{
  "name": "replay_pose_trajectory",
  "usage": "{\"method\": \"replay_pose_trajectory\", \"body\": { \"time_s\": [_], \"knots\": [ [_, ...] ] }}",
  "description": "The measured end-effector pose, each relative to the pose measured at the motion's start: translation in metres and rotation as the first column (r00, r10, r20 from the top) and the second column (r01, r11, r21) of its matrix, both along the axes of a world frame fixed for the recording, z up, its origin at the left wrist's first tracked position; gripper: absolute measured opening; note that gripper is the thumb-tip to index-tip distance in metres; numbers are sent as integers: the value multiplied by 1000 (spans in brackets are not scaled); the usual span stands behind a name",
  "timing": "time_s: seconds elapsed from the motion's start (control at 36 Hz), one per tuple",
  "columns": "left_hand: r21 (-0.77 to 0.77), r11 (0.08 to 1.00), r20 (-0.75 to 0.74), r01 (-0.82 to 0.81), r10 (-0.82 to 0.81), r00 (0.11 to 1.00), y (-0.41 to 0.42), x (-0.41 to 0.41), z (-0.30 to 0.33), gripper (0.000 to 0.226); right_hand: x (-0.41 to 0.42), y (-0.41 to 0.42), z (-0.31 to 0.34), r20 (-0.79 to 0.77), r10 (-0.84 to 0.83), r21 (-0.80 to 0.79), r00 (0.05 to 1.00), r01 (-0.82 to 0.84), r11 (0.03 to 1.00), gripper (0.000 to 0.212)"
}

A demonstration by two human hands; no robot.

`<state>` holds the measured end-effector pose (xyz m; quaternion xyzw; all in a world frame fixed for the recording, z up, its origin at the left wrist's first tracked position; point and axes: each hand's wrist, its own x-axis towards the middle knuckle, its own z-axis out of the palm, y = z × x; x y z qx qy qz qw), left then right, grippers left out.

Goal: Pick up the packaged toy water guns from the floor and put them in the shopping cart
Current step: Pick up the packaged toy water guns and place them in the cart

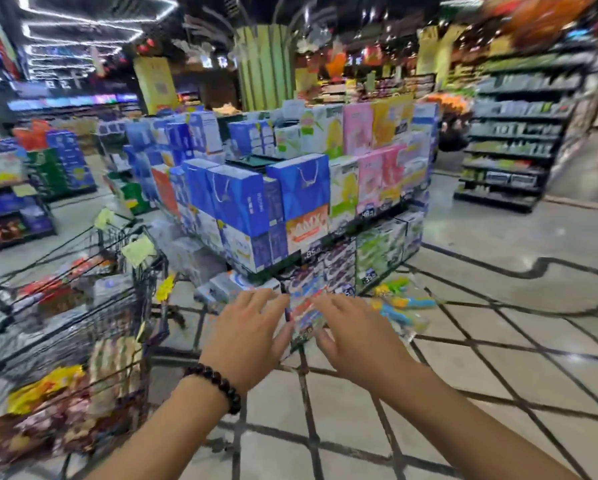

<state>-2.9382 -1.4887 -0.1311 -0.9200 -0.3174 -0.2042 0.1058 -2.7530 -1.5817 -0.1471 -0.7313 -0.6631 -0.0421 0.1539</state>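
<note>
left hand, right hand, both outstretched, shopping cart

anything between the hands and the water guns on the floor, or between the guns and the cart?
Nothing visible blocks the hands: the left hand and right hand reach out open, with the water guns just beyond on the floor. The cart stands to the left, top open; only bare floor shows between. The picture is blurred.

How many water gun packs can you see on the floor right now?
2 that I can tell: one pack between both hands, another right of them, by the display. Blur may hide more.
</note>
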Motion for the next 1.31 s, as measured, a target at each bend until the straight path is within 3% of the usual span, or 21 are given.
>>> {"method": "replay_pose_trajectory", "body": {
  "time_s": [0.42, 0.75, 1.0, 1.31],
  "knots": [
    [-40, 941, 73, 336, -332, 940, 186, 116, -11, 44, 77, 116, 14, -21, -358, -1, 933, 359, 934, 48],
    [-113, 772, 54, 625, -624, 780, 199, 320, -42, 44, 228, 104, -25, -58, -619, -59, 783, 616, 785, 52],
    [-109, 773, -34, 625, -631, 775, 225, 487, -57, 44, 397, 121, -56, -171, -606, -56, 777, 606, 793, 60],
    [-62, 831, -84, 553, -556, 827, 268, 654, -24, 49, 584, 167, -40, -147, -565, 15, 812, 573, 819, 58]
  ]
}}
